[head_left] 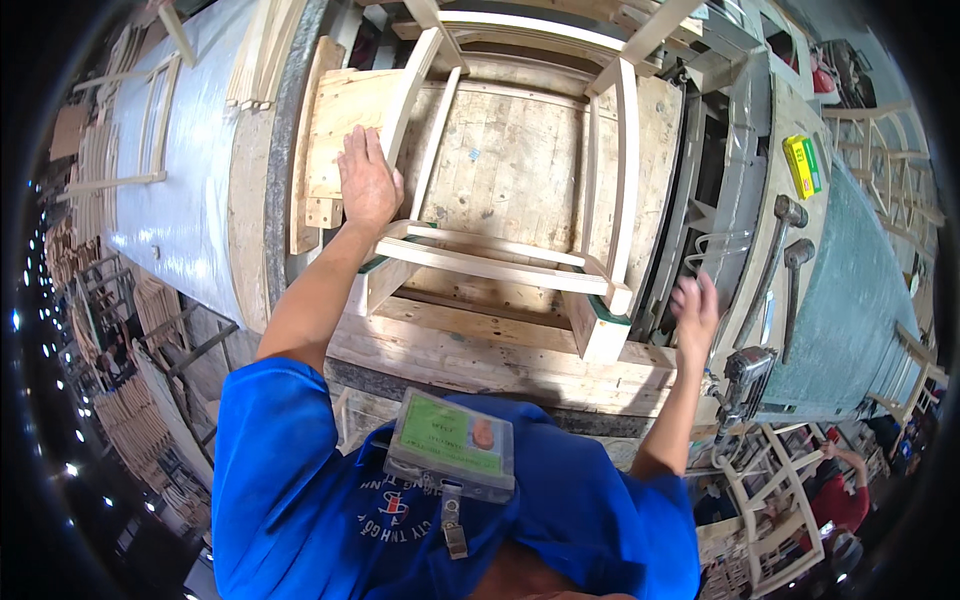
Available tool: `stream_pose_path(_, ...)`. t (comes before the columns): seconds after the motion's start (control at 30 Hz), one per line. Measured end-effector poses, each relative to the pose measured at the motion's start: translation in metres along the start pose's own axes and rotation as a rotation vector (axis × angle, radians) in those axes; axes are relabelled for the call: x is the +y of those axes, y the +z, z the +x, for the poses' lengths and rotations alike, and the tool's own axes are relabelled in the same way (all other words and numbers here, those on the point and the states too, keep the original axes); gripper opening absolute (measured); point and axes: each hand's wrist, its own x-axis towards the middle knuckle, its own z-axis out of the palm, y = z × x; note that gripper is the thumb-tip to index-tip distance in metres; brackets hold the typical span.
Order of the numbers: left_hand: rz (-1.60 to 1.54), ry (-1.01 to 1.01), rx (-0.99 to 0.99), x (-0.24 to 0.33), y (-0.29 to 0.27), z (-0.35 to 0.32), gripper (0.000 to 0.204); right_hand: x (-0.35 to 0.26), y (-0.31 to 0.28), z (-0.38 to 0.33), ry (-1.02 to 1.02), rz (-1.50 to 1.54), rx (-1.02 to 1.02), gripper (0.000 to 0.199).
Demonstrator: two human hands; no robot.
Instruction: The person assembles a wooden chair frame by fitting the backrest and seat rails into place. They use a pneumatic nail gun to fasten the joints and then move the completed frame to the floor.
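A pale wooden chair frame (pixel 500 262) stands inside a timber jig on the workbench, its corners resting on blocks with green pads. My left hand (pixel 370 180) lies flat with fingers stretched out on a light wooden board (pixel 350 100), beside the frame's left side. To the right of the frame, my right hand (pixel 695 308) hovers, slightly blurred, its fingers loosely bent and apart. Just beyond its fingertips is a bent metal rod loop (pixel 720 243); whether they touch is hard to tell. Nothing shows in either hand.
Two hammers (pixel 789 212) and a yellow-green box (pixel 803 167) lie on the right-hand table. Near its corner sits a pneumatic nail gun (pixel 745 368). Wooden strips (pixel 262 55) rest on the left table. A person in a red top (pixel 840 500) handles another chair frame at lower right.
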Motion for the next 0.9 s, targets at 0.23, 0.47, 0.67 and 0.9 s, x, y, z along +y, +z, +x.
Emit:
stream_pose_path(0.23, 0.019, -0.040, 0.022, 0.002, -0.006, 0.006, 0.085, 0.058, -0.104, -0.123, 0.033, -0.645, 0.930, 0.053)
stream_pose_path(0.47, 0.002, -0.005, 0.095, 0.002, -0.003, 0.002, 0.082, 0.069, -0.108, -0.129, -0.058, -0.802, 0.841, 0.048)
stream_pose_path(0.67, 0.008, 0.030, 0.109, 0.010, -0.005, 0.005, 0.079, 0.064, -0.118, -0.107, -0.049, -0.573, 0.962, 0.044)
stream_pose_path(0.9, -0.002, 0.127, 0.139, 0.001, -0.003, -0.001, 0.080, 0.068, -0.095, -0.097, -0.172, -0.596, 1.052, 0.025)
